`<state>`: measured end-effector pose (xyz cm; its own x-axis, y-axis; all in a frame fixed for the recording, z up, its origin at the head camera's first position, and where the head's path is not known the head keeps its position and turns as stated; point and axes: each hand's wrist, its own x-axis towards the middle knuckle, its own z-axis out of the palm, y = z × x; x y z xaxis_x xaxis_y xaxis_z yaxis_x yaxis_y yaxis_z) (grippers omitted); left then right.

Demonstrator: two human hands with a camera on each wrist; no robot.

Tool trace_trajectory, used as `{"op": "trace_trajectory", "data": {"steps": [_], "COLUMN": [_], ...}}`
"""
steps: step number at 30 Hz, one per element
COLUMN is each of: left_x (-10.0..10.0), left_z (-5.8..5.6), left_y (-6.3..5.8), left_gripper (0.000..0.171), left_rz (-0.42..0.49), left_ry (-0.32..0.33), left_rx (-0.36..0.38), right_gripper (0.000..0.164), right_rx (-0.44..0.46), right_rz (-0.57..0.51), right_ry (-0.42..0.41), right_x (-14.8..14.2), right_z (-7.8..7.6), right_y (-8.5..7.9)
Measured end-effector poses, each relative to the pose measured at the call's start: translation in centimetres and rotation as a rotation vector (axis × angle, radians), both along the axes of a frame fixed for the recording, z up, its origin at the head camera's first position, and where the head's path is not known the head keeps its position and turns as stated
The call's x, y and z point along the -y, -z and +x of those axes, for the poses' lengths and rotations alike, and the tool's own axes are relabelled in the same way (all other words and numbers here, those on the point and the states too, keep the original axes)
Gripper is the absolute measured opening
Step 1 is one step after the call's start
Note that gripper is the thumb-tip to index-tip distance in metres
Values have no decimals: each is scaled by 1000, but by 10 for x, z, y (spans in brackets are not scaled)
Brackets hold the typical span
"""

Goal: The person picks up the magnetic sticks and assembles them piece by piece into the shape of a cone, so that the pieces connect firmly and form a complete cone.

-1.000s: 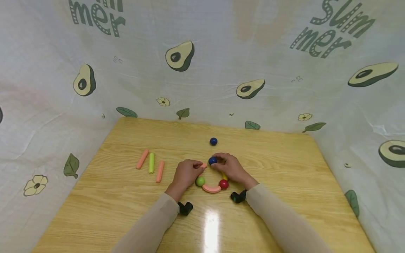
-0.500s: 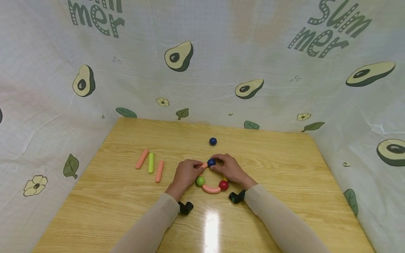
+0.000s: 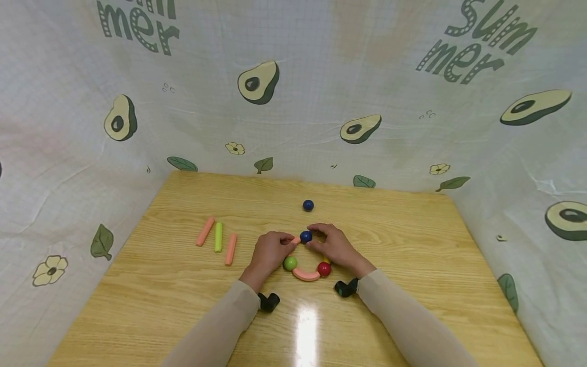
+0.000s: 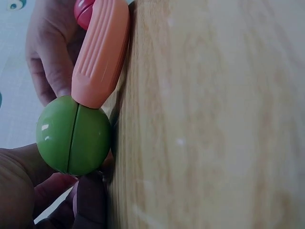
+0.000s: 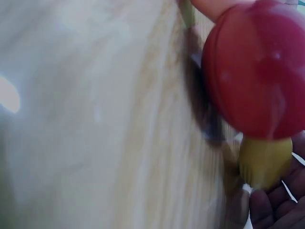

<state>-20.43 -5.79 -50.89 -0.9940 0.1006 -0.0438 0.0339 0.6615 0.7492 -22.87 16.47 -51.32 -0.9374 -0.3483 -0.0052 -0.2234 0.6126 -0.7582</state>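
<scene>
In the head view, my left hand (image 3: 270,251) pinches a short salmon stick (image 3: 296,240). My right hand (image 3: 338,246) has thumb and forefinger around a blue ball (image 3: 305,236), which touches the stick's far end. Nearer me, a green ball (image 3: 290,263), a curved salmon piece (image 3: 306,274) and a red ball (image 3: 324,268) join in an arc. A yellow piece (image 3: 326,259) runs from the red ball under the right hand, mostly hidden. The left wrist view shows the green ball (image 4: 71,136) close up; the right wrist view shows the red ball (image 5: 259,71).
Two salmon sticks (image 3: 205,231) (image 3: 231,249) and a lime stick (image 3: 218,237) lie at the left of the wooden table (image 3: 390,219). Another blue ball (image 3: 308,205) sits behind the hands. A printed cloth (image 3: 302,102) surrounds the table's back and sides.
My right hand has brought the blue ball slightly left and nearer me, against the salmon stick's end. Since then the right hand has shifted slightly right. The left hand has stayed nearly still.
</scene>
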Motion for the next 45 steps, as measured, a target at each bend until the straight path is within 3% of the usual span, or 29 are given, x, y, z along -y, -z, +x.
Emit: {"op": "trace_trajectory", "data": {"steps": [9, 19, 31, 45], "left_x": [-1, -1, -5, -7], "left_z": [1, 3, 8, 10], "left_y": [0, -1, -5, -5], "left_gripper": [25, 27, 27, 27], "left_rz": [-1, 12, -25, -35], "left_ry": [-11, -8, 50, 41], "left_rx": [5, 33, 53, 36], "right_gripper": [44, 37, 31, 33], "right_rx": [-28, 0, -25, -76], "right_rz": [16, 77, 81, 85], "right_ry": [87, 137, 146, 99], "right_x": [-24, -37, -35, -34], "right_z": [26, 51, 53, 54], "right_y": [-4, -4, 1, 1]}}
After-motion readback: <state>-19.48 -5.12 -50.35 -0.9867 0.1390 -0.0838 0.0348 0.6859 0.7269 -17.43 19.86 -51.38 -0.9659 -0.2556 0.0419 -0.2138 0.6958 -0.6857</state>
